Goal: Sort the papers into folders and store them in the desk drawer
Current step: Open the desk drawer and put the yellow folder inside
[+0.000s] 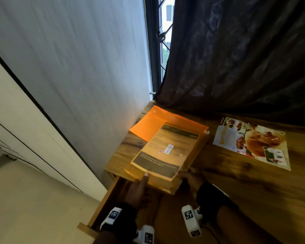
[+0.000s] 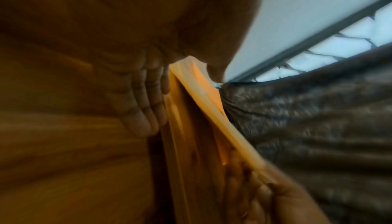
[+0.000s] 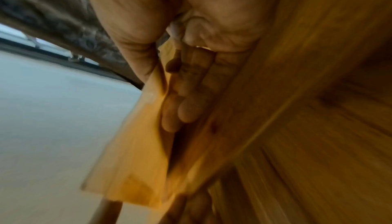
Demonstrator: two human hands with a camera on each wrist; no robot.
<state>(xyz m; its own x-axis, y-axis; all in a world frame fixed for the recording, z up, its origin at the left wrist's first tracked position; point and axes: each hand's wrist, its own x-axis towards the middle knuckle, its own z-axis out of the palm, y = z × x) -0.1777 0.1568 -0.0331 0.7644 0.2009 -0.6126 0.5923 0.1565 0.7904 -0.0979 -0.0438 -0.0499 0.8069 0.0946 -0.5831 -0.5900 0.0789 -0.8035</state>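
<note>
Wooden desk [image 1: 236, 182] | left hand [image 1: 137, 189], right hand [image 1: 190, 176] both pinch orange folder [image 1: 165, 143]

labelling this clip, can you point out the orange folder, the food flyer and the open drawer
orange folder [image 1: 149, 122], head view, bare back flap
food flyer [image 1: 253, 141], head view, middle of the printed sheet
open drawer [image 1: 102, 206], head view, left side wall

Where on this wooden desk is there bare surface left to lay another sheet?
Bare wood lies on the wooden desk between the translucent yellow folder and the glossy food flyer, and nearer the person below that flyer. The window corner is crowded: an orange folder sits there, and both hands hold the yellow one.
</note>
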